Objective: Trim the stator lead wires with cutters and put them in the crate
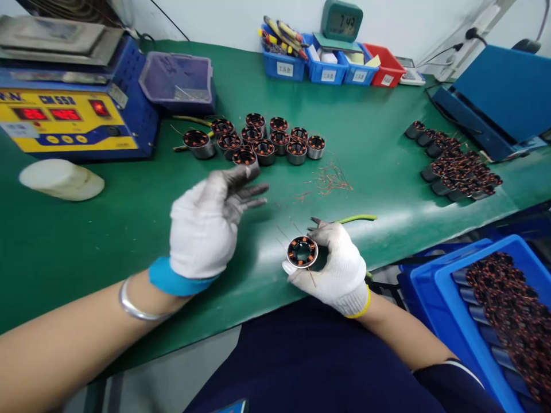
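Note:
My right hand [336,264], in a white knit glove with a yellow cuff, grips a round motor stator [302,252] with copper windings and loose wire ends, held near the table's front edge. Cutting pliers with green handles [357,218] show around the same hand; whether they are gripped too, I cannot tell. My left hand [210,218], in a white glove with darkened fingertips, has its fingers apart. Its fingertips are just in front of a group of stators [264,150], overlapping the nearest one in view; touching or not is unclear.
Wire scraps [333,179] lie mid-table. A soldering station [64,115], white cup-like piece [62,179] and purple bin [178,83] stand left. Tool boxes [284,63] and a clock [342,22] are at the back. More stators [460,166] stand right; a blue crate [447,298] holds others.

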The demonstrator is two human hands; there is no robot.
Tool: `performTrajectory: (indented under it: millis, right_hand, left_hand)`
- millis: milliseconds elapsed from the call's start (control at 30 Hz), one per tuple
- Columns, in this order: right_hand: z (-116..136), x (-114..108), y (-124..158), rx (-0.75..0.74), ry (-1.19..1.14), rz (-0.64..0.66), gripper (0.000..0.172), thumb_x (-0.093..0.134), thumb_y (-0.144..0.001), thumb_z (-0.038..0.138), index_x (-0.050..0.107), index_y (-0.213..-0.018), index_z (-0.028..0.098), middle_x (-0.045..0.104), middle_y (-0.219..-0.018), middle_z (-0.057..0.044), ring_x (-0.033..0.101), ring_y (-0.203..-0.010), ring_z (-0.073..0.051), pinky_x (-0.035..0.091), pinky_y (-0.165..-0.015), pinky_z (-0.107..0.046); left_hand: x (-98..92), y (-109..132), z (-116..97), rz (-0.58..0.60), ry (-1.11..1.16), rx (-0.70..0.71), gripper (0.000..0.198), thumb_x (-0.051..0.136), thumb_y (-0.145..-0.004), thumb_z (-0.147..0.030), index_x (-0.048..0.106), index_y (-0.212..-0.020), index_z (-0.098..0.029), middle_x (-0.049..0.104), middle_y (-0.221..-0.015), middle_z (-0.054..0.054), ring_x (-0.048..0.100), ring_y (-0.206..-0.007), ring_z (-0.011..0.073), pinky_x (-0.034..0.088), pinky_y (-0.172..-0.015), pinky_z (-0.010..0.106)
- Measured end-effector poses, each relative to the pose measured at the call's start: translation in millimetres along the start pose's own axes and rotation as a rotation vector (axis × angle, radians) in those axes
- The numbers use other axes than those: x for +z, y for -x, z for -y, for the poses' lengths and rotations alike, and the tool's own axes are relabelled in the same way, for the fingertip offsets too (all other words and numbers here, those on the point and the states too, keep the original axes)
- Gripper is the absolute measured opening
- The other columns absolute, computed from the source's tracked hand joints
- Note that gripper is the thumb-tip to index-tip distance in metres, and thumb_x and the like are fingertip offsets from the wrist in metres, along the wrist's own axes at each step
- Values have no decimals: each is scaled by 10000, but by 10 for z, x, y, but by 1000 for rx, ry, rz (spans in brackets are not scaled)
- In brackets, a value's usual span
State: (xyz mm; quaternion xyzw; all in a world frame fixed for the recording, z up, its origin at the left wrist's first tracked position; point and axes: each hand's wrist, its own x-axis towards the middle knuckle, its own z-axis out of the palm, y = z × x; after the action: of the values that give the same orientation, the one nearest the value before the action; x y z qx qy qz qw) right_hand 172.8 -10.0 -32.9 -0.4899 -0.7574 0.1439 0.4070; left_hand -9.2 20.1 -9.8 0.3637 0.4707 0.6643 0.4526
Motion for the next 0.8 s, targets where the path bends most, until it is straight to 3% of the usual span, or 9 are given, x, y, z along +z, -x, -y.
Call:
performTrajectory:
  millis: [67,167,267,400,500,600,700,800]
  right_hand:
    - [-18,2,0,-3,8,-4,506,751,-631,553,543,-947,219,640,-906,-68,676,-899,-229,586,-766,-378]
    - [-22,-8,-9,16,32,18,523,770,-613,525,558,-971,208,642,-929,-72,681,-873,-222,582,-755,-358]
    - [-9,-16,-13,44,59,71,515,762,-621,537,579,-961,197,644,-955,-86,677,-889,-234,572,-759,-357]
    - [15,-28,11,77,152,220,473,718,-690,530,601,-1002,193,652,-1015,-90,662,-910,-241,544,-762,-353]
    - [32,-50,26,28,262,340,437,668,-751,529,616,-1028,195,663,-991,-71,651,-886,-247,509,-747,-356]
    - [44,-67,10,-12,336,390,468,611,-783,601,624,-1031,205,665,-959,-52,637,-854,-246,470,-724,-353]
    - [47,-52,-19,-10,369,396,570,587,-755,692,624,-1061,213,658,-942,-41,625,-829,-237,434,-691,-337]
    - [38,-13,-36,-32,369,381,597,577,-742,725,633,-1044,214,646,-896,-31,613,-807,-224,409,-685,-326]
  left_hand:
    - [13,94,20,168,-100,-154,469,595,-829,-559,676,-1064,-160,693,-1181,118,710,-864,248,589,-679,345]
    - [90,283,20,387,-351,-326,543,741,-701,-521,689,-1079,-135,723,-1108,120,700,-921,278,589,-759,352]
    - [142,318,6,395,-424,-372,423,765,-689,-449,727,-979,-143,761,-958,71,707,-888,257,585,-791,334]
    - [60,144,30,479,-488,-399,367,782,-665,-426,744,-926,-170,766,-903,41,711,-857,247,583,-790,334]
    - [-24,8,37,545,-565,-418,430,816,-611,-393,736,-973,-174,763,-901,43,710,-868,261,585,-781,346]
    - [-62,-77,-3,597,-589,-477,639,835,-569,-387,677,-1149,-169,750,-1000,62,703,-917,275,590,-771,357]
    - [-65,-96,-43,619,-763,-377,756,832,-553,-448,638,-1227,-166,718,-1087,77,682,-960,280,571,-819,384]
    - [-25,-34,-14,593,-897,-152,602,809,-579,-475,715,-1090,-172,694,-1063,67,662,-952,257,529,-882,376]
